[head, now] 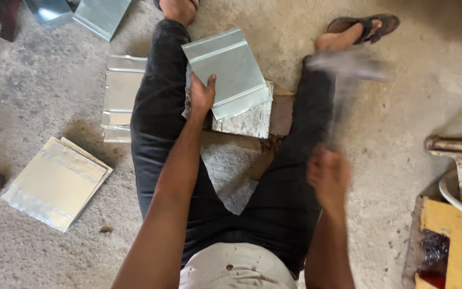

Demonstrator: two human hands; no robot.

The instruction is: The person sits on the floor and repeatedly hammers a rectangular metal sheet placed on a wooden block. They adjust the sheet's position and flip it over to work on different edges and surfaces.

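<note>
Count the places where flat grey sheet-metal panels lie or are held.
5: one in the left hand (flat grey sheet-metal panel), a stack at left, a pile behind the left leg, two at top left. Stacked ones may hide more.

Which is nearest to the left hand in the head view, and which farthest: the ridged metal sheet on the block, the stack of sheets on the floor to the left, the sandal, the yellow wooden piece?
From the left hand:
1. Ridged metal sheet, under its fingers, between the legs.
2. Stack of sheets, floor, lower left.
3. Sandal, upper right.
4. Yellow wooden piece, far lower right.
</note>
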